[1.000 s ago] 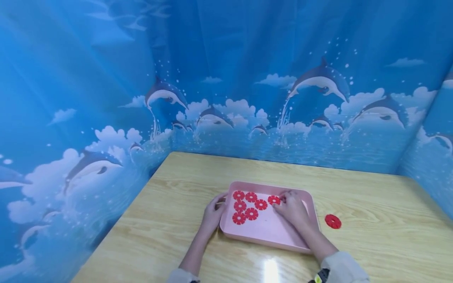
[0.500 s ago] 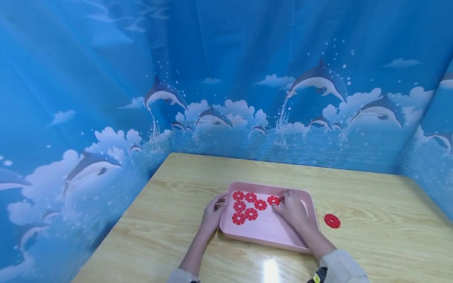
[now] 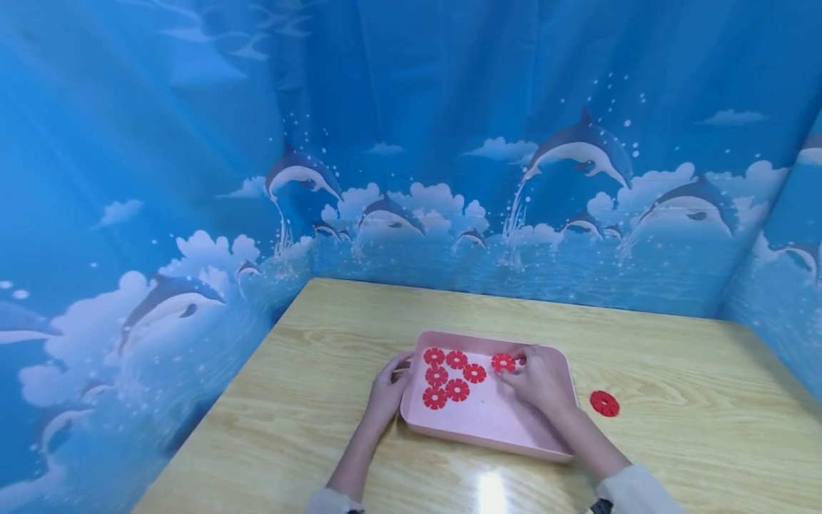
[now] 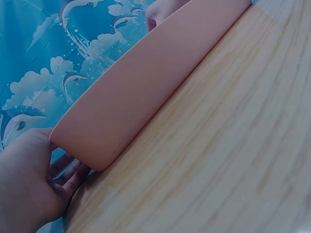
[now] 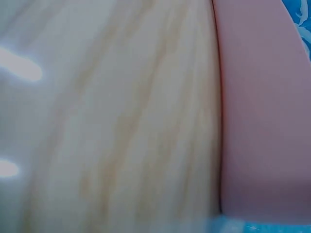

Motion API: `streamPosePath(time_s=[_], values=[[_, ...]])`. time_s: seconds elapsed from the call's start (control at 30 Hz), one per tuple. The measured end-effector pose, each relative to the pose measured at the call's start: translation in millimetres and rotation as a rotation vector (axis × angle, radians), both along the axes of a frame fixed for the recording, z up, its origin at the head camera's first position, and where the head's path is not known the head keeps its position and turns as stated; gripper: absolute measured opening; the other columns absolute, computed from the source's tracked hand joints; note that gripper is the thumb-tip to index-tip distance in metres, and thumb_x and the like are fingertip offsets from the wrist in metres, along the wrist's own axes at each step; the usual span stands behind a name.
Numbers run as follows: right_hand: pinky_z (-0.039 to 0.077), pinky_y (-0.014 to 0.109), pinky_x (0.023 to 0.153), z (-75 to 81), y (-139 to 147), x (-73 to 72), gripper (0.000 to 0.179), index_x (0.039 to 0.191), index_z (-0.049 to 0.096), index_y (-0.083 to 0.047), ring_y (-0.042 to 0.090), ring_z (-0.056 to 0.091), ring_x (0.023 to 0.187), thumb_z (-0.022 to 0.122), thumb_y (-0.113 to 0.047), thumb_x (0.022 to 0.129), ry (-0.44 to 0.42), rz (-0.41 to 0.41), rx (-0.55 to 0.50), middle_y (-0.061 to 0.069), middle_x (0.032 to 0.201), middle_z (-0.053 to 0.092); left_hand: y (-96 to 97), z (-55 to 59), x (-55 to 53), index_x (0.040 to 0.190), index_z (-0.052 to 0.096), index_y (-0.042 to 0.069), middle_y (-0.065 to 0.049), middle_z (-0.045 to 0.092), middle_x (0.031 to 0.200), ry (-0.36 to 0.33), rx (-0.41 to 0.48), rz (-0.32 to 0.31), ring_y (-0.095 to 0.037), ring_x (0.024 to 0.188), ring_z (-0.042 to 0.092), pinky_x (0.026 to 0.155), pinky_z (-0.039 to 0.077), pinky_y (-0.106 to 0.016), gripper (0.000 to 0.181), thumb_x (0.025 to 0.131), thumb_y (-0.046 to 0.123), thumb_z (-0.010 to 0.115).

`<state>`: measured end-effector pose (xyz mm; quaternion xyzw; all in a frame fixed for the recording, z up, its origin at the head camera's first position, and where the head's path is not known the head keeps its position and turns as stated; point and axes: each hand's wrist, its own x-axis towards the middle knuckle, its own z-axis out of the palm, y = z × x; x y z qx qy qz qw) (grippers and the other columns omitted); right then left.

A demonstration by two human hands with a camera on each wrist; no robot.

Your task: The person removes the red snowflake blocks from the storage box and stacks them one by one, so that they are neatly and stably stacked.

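Pinching one red disc (image 3: pixel 497 365) near its right edge, the right hand (image 3: pixel 539 382) works over the upper right part of the pink tray (image 3: pixel 478 422), lower centre of the head view. Left hand (image 3: pixel 387 389) grips the tray's left wall. Six loose discs (image 3: pixel 430 375) lie flat on the tray floor, grouped at its left; a further single disc (image 3: pixel 600 402) lies on the counter (image 3: pixel 359 325), lower right of the frame. Step in hand, judged: positioning one disc. Next move seems to call for a steady tray and a gentle fingertip release with the disc level. Orientation: pinched disc is round and notched, no long axis, broad face roughly up; whether it touches the floor, cannot tell. Tray's long axis runs left to right, right end slightly lower in frame. Right wrist view does not show the hand.
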<state>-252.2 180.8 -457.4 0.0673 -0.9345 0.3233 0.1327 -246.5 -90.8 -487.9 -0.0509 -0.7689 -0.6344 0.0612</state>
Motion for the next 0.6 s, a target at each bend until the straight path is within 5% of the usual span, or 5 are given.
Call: streamPosePath(time_s=[0.2,0.6], values=[[0.047,0.038,0.07,15.1,15.3,13.3,0.038,0.098,0.062,0.004,0.023,0.05,0.08,0.077,-0.019,0.072,0.051,-0.03,0.014,0.009,0.09,0.054,0.9,1.5,0.8,0.123,0.056,0.006,-0.016,0.057,0.112,-0.003,0.006,0.002,-0.031,0.1,0.055,0.086,0.048,-0.039,0.033,0.091,0.01,0.054],[0.045,0.035,0.061,34.6,54.4,40.8,0.035,0.098,0.061,0.004,0.025,0.05,0.076,0.077,-0.01,0.069,0.17,-0.053,0.025,0.01,0.085,0.054,0.7,2.1,1.5,0.123,0.056,0.005,-0.017,0.056,0.112,-0.002,-0.009,0.012,-0.032,0.1,0.055,0.086,0.048,-0.04,0.033,0.091,0.01,0.054]])
